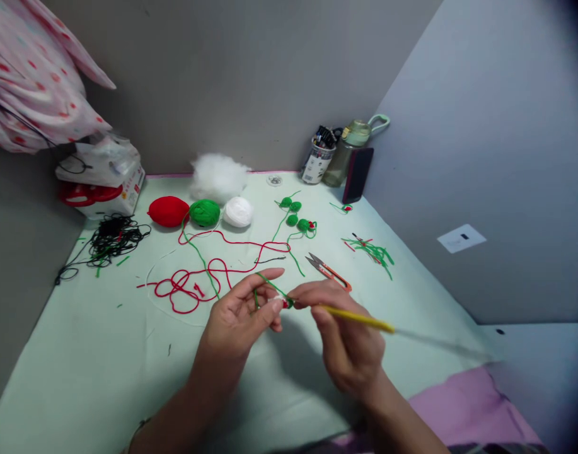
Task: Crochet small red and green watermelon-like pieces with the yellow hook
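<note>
Between thumb and fingers, my left hand (248, 302) pinches a small crochet piece (287, 303) in red, white and green. Green yarn (270, 281) runs over its raised index finger and down to the green yarn ball (204, 213). My right hand (348, 331) is closed around the yellow handle of a crochet hook (357, 317). The hook's near end is at the crochet piece, its tip hidden by my fingers; the long metal end, blurred, points to the right. Just beyond my right hand lie orange-handled thread snips (330, 272).
A red yarn ball (169, 211), a white one (238, 212) and white stuffing (220, 176) stand at the back. Loose red yarn (184, 287) spreads on the left near tangled black cords (113, 243). Small green crochet balls (292, 220), a pen cup (318, 161), a bottle (340, 161) and a phone (358, 175) are behind.
</note>
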`<state>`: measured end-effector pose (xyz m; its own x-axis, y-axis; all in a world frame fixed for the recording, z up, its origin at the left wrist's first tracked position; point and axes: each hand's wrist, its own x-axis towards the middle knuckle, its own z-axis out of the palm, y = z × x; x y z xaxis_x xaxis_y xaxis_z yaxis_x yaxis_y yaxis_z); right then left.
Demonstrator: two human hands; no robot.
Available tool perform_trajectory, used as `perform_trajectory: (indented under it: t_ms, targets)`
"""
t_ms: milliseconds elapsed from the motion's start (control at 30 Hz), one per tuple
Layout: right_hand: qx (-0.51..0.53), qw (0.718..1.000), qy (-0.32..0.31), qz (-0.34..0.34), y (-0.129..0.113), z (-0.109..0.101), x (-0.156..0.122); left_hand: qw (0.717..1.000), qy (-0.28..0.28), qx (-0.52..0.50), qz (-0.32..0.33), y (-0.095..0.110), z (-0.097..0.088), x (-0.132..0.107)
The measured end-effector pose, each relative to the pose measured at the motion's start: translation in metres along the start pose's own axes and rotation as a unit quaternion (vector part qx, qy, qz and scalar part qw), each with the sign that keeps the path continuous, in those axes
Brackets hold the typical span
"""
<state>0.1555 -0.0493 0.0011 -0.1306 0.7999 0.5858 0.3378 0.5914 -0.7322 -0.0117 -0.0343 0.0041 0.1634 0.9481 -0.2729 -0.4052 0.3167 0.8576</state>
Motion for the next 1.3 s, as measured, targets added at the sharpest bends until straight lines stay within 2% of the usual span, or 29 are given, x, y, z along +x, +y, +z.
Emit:
perform_trajectory:
  t_ms: [67, 167, 267, 367, 467, 567, 633, 733, 767, 833, 933, 1033, 1133, 1300]
  targets:
    - [-0.098, 0.992, -0.029, -0.071, 0.0, 0.002, -0.003, 1.0, 0.004, -0.024, -0.001, -0.001, 0.002, 0.0]
    - [-0.162, 0.982, -0.03, -0.095, 0.004, 0.006, -0.008, 0.993, -0.02, -0.098, -0.063, 0.0, 0.002, 0.0]
    - [-0.053, 0.998, 0.034, -0.014, 0.007, 0.006, -0.008, 0.98, -0.033, -0.15, -0.124, 0.005, 0.0, 0.002]
    - [0.119, 0.986, 0.079, 0.084, 0.008, 0.006, 0.0, 0.984, -0.018, -0.142, -0.104, 0.008, -0.001, 0.004]
    - [0.155, 0.981, 0.064, 0.102, 0.006, 0.007, 0.008, 0.992, -0.025, -0.092, -0.078, 0.005, 0.0, 0.003]
    - [0.094, 0.991, 0.05, 0.079, 0.004, 0.01, 0.006, 0.997, -0.021, -0.061, -0.047, 0.0, 0.001, 0.003]
    - [0.014, 0.999, 0.037, 0.029, 0.005, 0.01, 0.001, 0.997, -0.015, -0.069, -0.039, -0.004, 0.001, 0.003]
    - [-0.076, 0.997, 0.015, -0.031, 0.007, 0.007, -0.005, 0.989, -0.028, -0.118, -0.087, -0.005, 0.001, 0.005]
    - [-0.066, 0.997, 0.022, -0.019, 0.008, 0.005, -0.005, 0.985, -0.031, -0.136, -0.102, -0.004, 0.0, 0.006]
    - [0.014, 0.997, 0.055, 0.047, 0.01, 0.003, -0.003, 0.981, -0.027, -0.156, -0.114, -0.001, -0.001, 0.007]
    - [0.159, 0.974, 0.092, 0.132, 0.012, 0.005, 0.002, 0.988, -0.012, -0.13, -0.088, 0.001, -0.002, 0.006]
    - [0.196, 0.967, 0.066, 0.146, 0.013, 0.009, 0.003, 0.996, -0.012, -0.076, -0.052, -0.002, -0.002, 0.004]
    - [0.214, 0.96, 0.062, 0.168, 0.014, 0.01, 0.003, 0.996, -0.028, -0.054, -0.061, -0.006, -0.002, 0.002]
    - [0.329, 0.912, 0.06, 0.239, 0.014, 0.004, 0.007, 0.995, -0.049, -0.042, -0.079, -0.007, -0.005, 0.003]
